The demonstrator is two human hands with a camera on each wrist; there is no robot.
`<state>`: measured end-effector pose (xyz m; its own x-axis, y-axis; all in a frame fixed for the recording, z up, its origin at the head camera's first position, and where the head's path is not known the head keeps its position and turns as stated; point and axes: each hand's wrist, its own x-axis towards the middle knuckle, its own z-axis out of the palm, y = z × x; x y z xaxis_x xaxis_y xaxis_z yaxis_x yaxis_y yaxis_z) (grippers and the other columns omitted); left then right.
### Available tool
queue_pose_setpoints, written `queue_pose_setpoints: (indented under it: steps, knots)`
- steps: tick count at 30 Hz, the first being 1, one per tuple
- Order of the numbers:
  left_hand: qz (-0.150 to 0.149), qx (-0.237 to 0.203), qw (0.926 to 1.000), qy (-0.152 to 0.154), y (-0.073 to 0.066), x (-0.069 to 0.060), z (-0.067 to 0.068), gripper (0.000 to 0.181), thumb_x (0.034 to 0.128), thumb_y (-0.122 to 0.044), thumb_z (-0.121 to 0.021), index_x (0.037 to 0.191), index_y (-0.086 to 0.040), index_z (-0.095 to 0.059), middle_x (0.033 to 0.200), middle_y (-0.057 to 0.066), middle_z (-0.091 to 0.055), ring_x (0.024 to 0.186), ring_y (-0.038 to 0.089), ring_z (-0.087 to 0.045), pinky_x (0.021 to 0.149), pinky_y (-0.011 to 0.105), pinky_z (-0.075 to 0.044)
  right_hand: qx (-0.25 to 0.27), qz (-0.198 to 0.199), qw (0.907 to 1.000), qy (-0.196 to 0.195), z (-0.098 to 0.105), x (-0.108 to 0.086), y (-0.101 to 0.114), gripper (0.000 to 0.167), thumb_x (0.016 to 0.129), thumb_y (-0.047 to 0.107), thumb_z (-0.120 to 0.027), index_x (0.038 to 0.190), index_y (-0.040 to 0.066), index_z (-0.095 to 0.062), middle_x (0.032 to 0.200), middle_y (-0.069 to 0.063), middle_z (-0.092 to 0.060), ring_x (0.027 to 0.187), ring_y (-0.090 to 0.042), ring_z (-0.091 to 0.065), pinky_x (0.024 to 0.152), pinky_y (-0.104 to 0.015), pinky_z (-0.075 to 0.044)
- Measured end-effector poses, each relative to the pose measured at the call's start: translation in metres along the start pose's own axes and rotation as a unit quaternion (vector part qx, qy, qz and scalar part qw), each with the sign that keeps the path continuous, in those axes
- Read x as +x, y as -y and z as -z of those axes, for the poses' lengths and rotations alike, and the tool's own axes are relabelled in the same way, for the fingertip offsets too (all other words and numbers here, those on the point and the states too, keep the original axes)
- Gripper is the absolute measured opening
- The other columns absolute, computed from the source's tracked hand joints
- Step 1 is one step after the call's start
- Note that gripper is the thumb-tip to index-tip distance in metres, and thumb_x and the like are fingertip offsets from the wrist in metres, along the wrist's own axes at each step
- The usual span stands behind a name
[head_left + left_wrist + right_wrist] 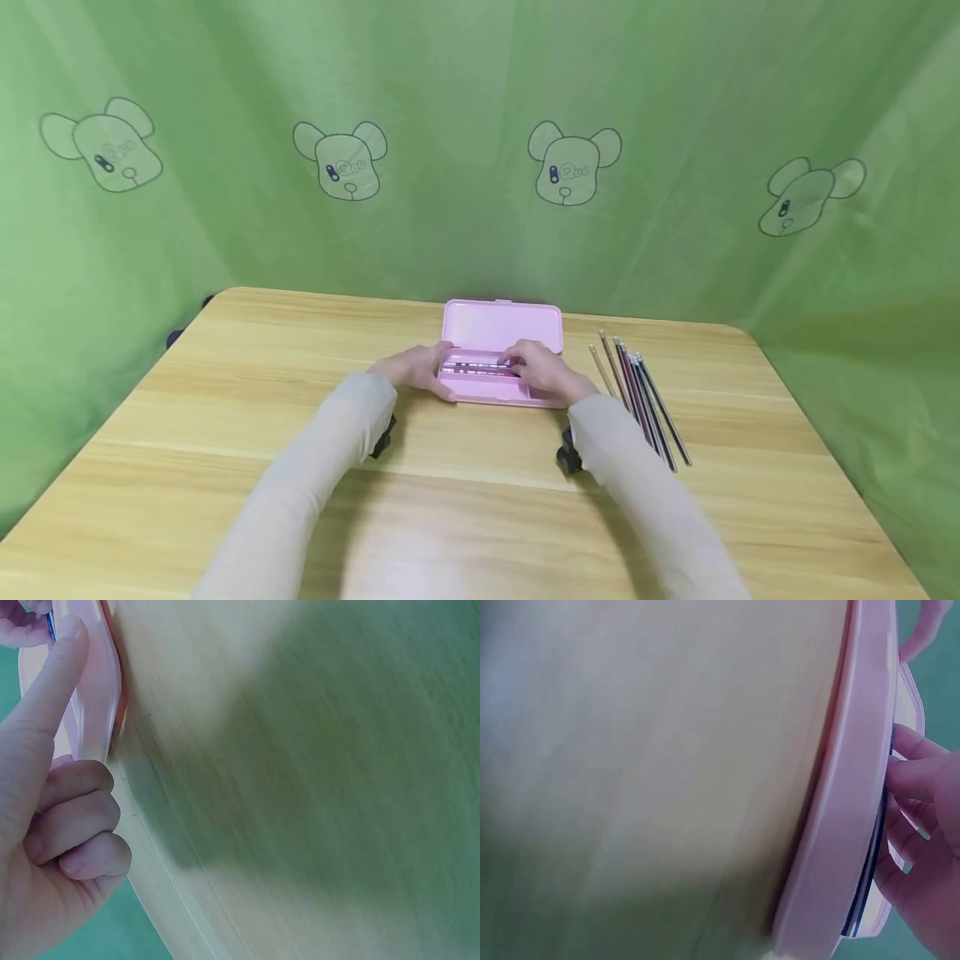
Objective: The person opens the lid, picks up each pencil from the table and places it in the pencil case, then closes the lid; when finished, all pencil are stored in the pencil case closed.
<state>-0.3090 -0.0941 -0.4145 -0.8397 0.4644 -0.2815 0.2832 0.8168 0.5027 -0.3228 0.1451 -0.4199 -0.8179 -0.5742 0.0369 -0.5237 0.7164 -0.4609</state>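
Note:
The pink pencil case (491, 389) lies with its lid (501, 323) raised at the back. Inside, patterned pencils (474, 367) lie lengthwise. My left hand (418, 367) holds the case's left end; the left wrist view shows the hand (56, 802) with its thumb stretched over the case (97, 682) and other fingers curled. My right hand (542, 367) reaches into the case at the pencils' right end. In the right wrist view, that hand (930, 802) pinches a dark pencil (866, 877) over the case (840, 795); the exact number of pencils held is hidden.
To the right of the case, several loose pencils (637, 387) lie fanned out on the wooden table (450, 517), partly behind the right sleeve (645, 492). A green curtain (457, 242) with printed animal heads hangs behind the table and at both sides.

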Motion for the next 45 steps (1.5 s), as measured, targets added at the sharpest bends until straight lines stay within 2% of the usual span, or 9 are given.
queue_pose_setpoints:
  steps: [8,13,18,23,27,32,38,45]
  knots:
    - [0.005,0.0,1.0,0.003,-0.003,-0.003,-0.001,0.101,0.0677,-0.04,-0.078,0.144,-0.008,-0.02,0.138,0.022,-0.039,0.126,0.032,-0.039,0.108,0.04,-0.028,-0.016,-0.029,0.9993,0.018,-0.005,-0.001,0.002,0.029,0.084,-0.006,-0.053,0.107,0.004,-0.067,0.096,-0.01,-0.061,0.095,-0.025,-0.056,0.091,-0.041,-0.045]
    - [0.008,-0.003,1.0,0.001,-0.004,-0.005,-0.002,0.1,0.0672,-0.038,-0.079,0.143,-0.007,-0.021,0.135,0.021,-0.042,0.125,0.031,-0.041,0.107,0.041,-0.03,-0.019,-0.021,0.9993,0.024,-0.007,-0.004,-0.001,0.038,0.078,-0.012,-0.049,0.106,0.005,-0.068,0.09,-0.009,-0.06,0.09,-0.025,-0.056,0.088,-0.042,-0.046]
    - [0.007,0.003,1.0,-0.001,-0.005,-0.004,-0.002,0.1,0.0667,-0.038,-0.079,0.143,-0.007,-0.023,0.134,0.021,-0.044,0.123,0.031,-0.042,0.106,0.041,-0.031,-0.012,-0.01,0.9999,0.007,-0.008,-0.005,-0.006,0.033,0.081,-0.008,-0.049,0.104,0.005,-0.068,0.091,-0.008,-0.062,0.092,-0.026,-0.057,0.089,-0.042,-0.045]
    - [0.008,0.007,0.9999,0.0,-0.004,-0.003,-0.003,0.099,0.0668,-0.038,-0.079,0.143,-0.008,-0.023,0.134,0.022,-0.044,0.123,0.032,-0.043,0.106,0.041,-0.032,0.046,-0.01,0.9985,-0.029,-0.008,-0.008,-0.011,0.025,0.086,-0.004,-0.05,0.104,0.0,-0.066,0.096,-0.013,-0.063,0.094,-0.028,-0.057,0.09,-0.043,-0.045]
    - [0.009,0.007,0.9999,-0.002,-0.003,-0.001,-0.003,0.099,0.0665,-0.039,-0.079,0.143,-0.009,-0.023,0.134,0.022,-0.044,0.123,0.032,-0.043,0.106,0.041,-0.032,0.073,0.004,0.9959,-0.054,-0.002,-0.011,-0.015,0.024,0.086,-0.006,-0.05,0.104,-0.003,-0.065,0.097,-0.017,-0.062,0.093,-0.03,-0.057,0.089,-0.044,-0.045]
    - [0.007,0.011,0.9999,-0.002,-0.004,0.0,-0.001,0.098,0.0661,-0.038,-0.079,0.142,-0.008,-0.024,0.133,0.021,-0.045,0.122,0.032,-0.044,0.105,0.041,-0.033,0.094,0.006,0.9934,-0.065,0.011,-0.015,-0.019,0.025,0.085,-0.007,-0.049,0.106,-0.006,-0.062,0.102,-0.021,-0.061,0.097,-0.033,-0.055,0.089,-0.046,-0.045]
    - [0.012,0.015,0.9998,-0.002,-0.004,0.0,0.001,0.099,0.0662,-0.04,-0.079,0.142,-0.009,-0.023,0.134,0.021,-0.044,0.123,0.031,-0.043,0.106,0.041,-0.031,0.099,-0.017,0.9923,-0.073,0.026,-0.024,-0.028,0.026,0.086,-0.004,-0.05,0.111,-0.004,-0.061,0.111,-0.022,-0.059,0.099,-0.034,-0.055,0.087,-0.047,-0.046]
    - [0.011,0.017,0.9998,-0.006,-0.003,0.0,0.001,0.096,0.0665,-0.041,-0.078,0.14,-0.009,-0.026,0.131,0.02,-0.047,0.121,0.03,-0.045,0.105,0.04,-0.033,0.11,-0.036,0.9896,-0.086,0.042,-0.042,-0.041,0.025,0.088,-0.001,-0.052,0.111,-0.005,-0.061,0.108,-0.024,-0.06,0.093,-0.033,-0.056,0.082,-0.043,-0.048]
